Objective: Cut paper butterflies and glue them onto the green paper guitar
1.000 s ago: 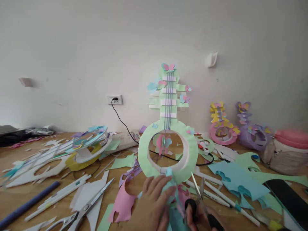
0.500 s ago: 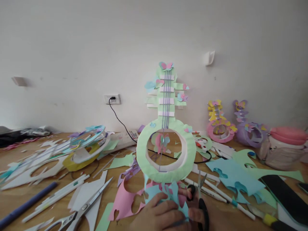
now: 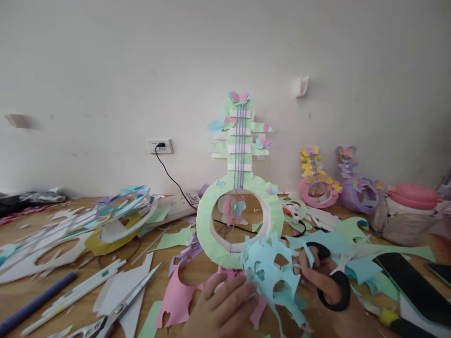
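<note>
My left hand [image 3: 223, 303] lies with its fingers stretched out over the pink cut paper [image 3: 176, 298], its fingertips beside a light-blue sheet full of cut-out holes [image 3: 273, 265]. My right hand [image 3: 327, 286] carries black-handled scissors [image 3: 341, 290] hooked on its fingers, the blades pointing up and away to the right. Its fingertips are also at the edge of the blue sheet, by a narrow blue strip. Just beyond both hands, a light-green paper guitar [image 3: 207, 211] stands upright, with purple strings and small paper butterflies.
Large metal scissors [image 3: 121, 307], white pens [image 3: 77, 288] and a blue stick [image 3: 38, 300] lie at the left. At the right are a phone [image 3: 412, 291], a pink-topped bag [image 3: 410, 213], and pink-yellow [image 3: 306, 188] and purple [image 3: 347, 199] paper guitars. Paper scraps cover the table.
My right hand has moved right with the scissors, and the light-blue sheet has been lifted and shifted right, spreading out. My left hand has moved slightly left and flattened.
</note>
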Available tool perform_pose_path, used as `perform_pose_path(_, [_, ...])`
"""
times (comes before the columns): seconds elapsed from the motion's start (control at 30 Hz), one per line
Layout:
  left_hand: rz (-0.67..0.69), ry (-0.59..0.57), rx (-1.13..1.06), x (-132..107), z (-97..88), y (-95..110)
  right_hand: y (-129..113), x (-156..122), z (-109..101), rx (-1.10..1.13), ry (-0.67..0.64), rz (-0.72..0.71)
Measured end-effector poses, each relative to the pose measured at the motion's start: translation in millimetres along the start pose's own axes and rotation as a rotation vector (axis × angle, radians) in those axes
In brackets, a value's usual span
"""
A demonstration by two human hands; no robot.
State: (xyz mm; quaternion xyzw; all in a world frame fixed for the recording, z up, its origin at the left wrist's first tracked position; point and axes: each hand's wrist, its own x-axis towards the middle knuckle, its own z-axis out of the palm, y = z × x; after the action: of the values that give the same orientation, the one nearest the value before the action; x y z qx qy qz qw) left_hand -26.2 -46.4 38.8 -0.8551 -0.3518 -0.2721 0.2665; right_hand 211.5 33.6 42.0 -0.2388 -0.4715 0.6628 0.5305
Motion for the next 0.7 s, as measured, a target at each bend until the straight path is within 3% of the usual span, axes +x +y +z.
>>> perform_pose_path(0.13, [-0.332, 0.053, -0.245, 3, 6.4, 7, -8, -6, 3, 0.106, 0.017, 0.069])
perform_pose_path(0.23, [-0.663, 0.058, -0.494, 5, 11.2, 14, -12, -8, 11, 0.141, -0.045, 0.095])
perform_pose_path(0.33, [-0.884, -0.002, -0.776, 3, 19.3, 18, -10, -4, 14, 0.165, -0.179, 0.051])
perform_pose_path(0.43, [-0.987, 0.031, -0.924, 1, 26.9, 19, -1, -1, 10, 0.195, -0.377, 0.079])
perform_pose_path(0.53, [-1.021, -0.009, -0.931, 5, 26.9, 17, 7, -7, 6, 0.271, -0.475, 0.172])
perform_pose_path(0.63, [-1.048, -0.058, -0.94, 13, 23.0, 13, 9, -14, 6, 0.303, -0.417, 0.215])
perform_pose_path(0.7, [-1.131, -0.099, -0.988, 14, 22.2, 12, 11, -13, 6, 0.301, -0.299, 0.223])
